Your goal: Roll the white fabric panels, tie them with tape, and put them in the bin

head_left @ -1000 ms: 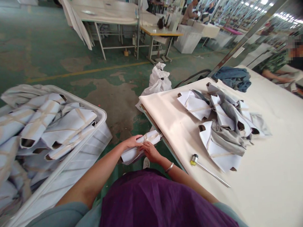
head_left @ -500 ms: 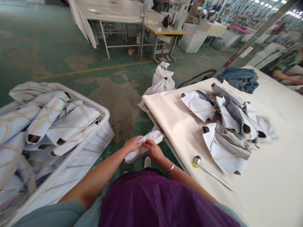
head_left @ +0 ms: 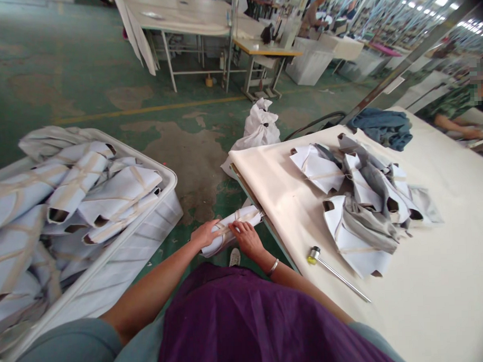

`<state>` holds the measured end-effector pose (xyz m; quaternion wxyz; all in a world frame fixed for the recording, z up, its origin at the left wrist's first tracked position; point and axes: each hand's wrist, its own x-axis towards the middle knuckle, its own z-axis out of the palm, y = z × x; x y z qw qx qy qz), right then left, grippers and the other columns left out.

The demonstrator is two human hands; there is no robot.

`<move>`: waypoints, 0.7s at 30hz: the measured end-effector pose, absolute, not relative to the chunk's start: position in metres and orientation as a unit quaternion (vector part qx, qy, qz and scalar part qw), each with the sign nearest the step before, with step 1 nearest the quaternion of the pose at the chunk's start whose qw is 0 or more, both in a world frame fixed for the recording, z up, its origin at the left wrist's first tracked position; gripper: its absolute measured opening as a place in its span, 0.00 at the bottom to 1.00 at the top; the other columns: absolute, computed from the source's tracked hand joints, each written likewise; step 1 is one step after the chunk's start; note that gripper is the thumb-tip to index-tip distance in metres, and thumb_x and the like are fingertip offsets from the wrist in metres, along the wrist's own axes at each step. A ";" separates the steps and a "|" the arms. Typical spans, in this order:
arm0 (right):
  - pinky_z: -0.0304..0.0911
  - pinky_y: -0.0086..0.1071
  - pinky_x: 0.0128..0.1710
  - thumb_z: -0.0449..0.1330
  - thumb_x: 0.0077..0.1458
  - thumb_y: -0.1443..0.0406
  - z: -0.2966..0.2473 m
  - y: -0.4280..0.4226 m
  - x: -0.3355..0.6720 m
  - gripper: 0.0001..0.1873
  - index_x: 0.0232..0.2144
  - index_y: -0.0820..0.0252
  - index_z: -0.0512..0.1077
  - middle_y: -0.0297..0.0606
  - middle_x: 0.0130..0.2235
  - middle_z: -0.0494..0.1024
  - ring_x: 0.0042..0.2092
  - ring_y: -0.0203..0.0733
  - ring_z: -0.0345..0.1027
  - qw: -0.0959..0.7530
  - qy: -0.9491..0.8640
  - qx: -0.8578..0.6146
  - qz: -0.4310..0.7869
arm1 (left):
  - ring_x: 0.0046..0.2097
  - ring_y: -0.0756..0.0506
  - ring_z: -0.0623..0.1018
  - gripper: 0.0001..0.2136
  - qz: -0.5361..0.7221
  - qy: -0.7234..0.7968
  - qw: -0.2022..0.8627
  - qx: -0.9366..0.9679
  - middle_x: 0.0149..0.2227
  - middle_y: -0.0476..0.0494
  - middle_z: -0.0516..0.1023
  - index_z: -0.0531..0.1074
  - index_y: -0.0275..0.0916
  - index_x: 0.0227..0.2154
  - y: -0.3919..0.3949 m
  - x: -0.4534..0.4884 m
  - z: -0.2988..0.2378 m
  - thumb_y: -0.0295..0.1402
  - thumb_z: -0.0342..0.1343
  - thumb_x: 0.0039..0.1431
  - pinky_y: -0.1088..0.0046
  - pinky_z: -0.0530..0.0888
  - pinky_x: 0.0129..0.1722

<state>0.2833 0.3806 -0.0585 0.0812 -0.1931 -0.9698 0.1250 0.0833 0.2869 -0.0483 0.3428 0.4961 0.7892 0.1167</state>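
Head view: my left hand and right hand both clasp a rolled white fabric bundle, held low before my lap with its far end against the near edge of the surface. In my judgement, a firm grip on either side of the tie strip prevents unrolling. A bin of similar rolls stands to my left.

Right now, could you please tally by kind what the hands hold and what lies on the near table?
Roll, in left hand and right hand: 1
Hammer on table: 1
Blue cloth: 1
Heap of cut pieces: 1
Total: 4
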 end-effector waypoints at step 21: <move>0.56 0.45 0.58 0.50 0.64 0.59 -0.063 0.500 0.246 0.21 0.57 0.58 0.66 0.47 0.51 0.73 0.53 0.47 0.64 0.196 -0.926 -0.276 0.168 | 0.58 0.36 0.71 0.29 0.104 0.830 0.291 0.465 0.59 0.38 0.70 0.64 0.42 0.59 0.325 0.115 -0.036 0.47 0.55 0.56 0.63 0.66 0.56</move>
